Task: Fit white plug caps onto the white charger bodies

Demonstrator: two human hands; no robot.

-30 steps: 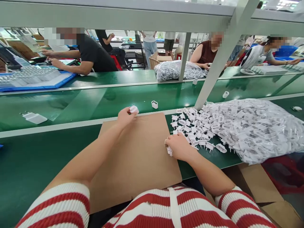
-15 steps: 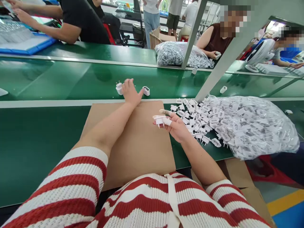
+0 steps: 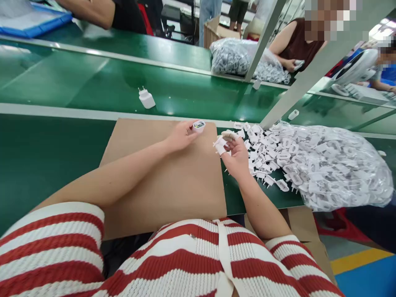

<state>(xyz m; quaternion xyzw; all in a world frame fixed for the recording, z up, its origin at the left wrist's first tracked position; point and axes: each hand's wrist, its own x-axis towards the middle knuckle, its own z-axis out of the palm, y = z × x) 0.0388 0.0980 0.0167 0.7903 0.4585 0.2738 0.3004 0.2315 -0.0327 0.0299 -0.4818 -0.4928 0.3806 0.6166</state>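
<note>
Above the top of a brown cardboard sheet [image 3: 167,185], my left hand [image 3: 182,136] grips a white charger housing [image 3: 199,126], its open end with small parts inside facing up. Just right of it, my right hand [image 3: 236,154] pinches a white plug piece [image 3: 220,145] with metal pins between covered fingertips. The two pieces are apart. A white charger [image 3: 146,99] with two pins lies on the green belt [image 3: 102,86]. Many loose white plug pieces [image 3: 262,152] are heaped right of my right hand.
A large clear bag [image 3: 343,165] of plug pieces lies at the right. A slanted metal post [image 3: 297,82] rises behind the heap. Single housings [image 3: 293,114] lie on the belt. Across it, a person [image 3: 309,45] holds a white piece beside another bag [image 3: 229,57].
My left hand has come back from the belt with the housing in it. My right hand has shifted slightly right, still with the plug piece. The view has tilted.
</note>
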